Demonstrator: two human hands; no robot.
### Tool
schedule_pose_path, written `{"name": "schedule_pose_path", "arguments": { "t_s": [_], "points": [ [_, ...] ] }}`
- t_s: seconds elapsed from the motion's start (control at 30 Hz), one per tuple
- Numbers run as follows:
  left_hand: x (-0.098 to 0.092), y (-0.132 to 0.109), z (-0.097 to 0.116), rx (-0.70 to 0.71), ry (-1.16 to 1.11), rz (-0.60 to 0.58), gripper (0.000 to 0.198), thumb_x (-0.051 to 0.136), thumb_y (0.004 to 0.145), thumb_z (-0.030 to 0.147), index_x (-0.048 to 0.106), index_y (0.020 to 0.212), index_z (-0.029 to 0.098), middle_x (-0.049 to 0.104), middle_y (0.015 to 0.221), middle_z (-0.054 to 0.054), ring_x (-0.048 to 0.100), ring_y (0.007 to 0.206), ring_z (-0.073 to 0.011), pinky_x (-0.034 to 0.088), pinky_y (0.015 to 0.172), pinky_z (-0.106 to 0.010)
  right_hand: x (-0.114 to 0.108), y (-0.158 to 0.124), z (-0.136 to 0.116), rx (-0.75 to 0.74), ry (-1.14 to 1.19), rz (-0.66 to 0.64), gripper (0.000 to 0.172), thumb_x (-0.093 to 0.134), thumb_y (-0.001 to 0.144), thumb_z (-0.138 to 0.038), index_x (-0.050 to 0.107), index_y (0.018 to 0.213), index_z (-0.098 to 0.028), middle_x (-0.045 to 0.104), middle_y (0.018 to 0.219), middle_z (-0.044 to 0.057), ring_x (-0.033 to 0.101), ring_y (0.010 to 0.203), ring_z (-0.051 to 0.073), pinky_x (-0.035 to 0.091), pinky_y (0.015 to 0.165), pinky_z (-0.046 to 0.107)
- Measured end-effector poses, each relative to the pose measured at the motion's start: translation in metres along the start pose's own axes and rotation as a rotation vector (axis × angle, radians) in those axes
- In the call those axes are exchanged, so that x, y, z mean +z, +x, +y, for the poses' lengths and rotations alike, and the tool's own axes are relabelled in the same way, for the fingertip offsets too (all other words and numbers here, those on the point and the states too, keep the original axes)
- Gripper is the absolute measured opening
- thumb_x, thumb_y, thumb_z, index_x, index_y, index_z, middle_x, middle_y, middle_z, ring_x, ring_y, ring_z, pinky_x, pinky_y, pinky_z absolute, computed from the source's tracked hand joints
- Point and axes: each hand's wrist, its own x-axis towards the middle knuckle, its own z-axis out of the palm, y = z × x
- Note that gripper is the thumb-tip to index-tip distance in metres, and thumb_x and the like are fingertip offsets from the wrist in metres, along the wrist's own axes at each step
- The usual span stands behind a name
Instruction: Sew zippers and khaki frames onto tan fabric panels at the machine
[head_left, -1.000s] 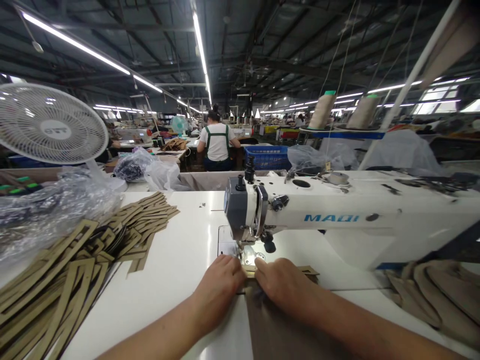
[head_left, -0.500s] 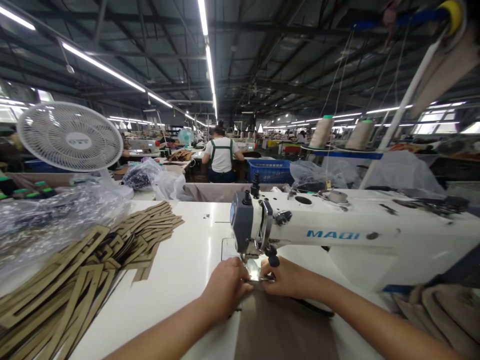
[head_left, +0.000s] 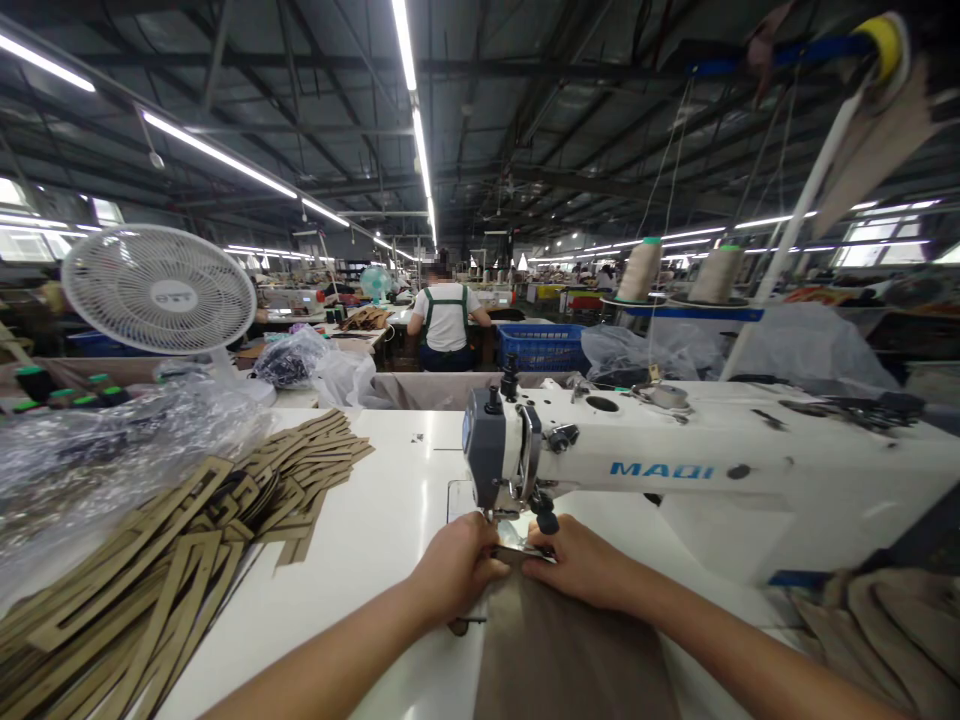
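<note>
Both hands, left hand (head_left: 457, 565) and right hand (head_left: 577, 565), press brown fabric (head_left: 555, 650) flat with fingers together; its length runs toward the sewing machine (head_left: 637, 460) needle just ahead.

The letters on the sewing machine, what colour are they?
Blue letters on the white sewing machine, head view.

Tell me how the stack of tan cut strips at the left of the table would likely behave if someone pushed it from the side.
The tan cut strips lie loosely fanned and overlapping, so a push would probably spread them rather than move the pile whole. They look thin and flat, so likely light and somewhat bendable. The white table appears smooth and glossy, so they may slide easily.
</note>
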Motion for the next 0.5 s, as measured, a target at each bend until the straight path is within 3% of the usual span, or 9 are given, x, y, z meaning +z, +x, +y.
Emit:
{"name": "schedule_pose_path", "arguments": {
  "t_s": [0.27,0.5],
  "points": [
    [0.012,-0.004,0.001,0.024,0.005,0.088,0.01,0.051,0.075,0.01,0.057,0.079,0.018,0.06,0.092,-0.007,0.054,0.09,-0.0219,0.044,0.081,-0.031,-0.01,-0.006,0.003,0.081,0.05,-0.074,0.007,0.065,0.067,-0.018,0.067,0.072,-0.014,0.06,0.061,-0.002,0.053,0.06,0.013,0.032,0.052,0.021],
    [0.01,-0.003,-0.001,0.099,-0.004,0.104,0.008,0.049,0.077,0.014,0.055,0.081,0.017,0.059,0.091,-0.009,0.054,0.09,-0.0245,0.044,0.082,-0.036,-0.025,-0.004,0.012,0.173,0.03,-0.235,0.019,0.062,0.083,-0.03,0.061,0.077,-0.012,0.055,0.066,-0.004,0.054,0.059,0.011,0.044,0.057,0.024]
  ]
}}
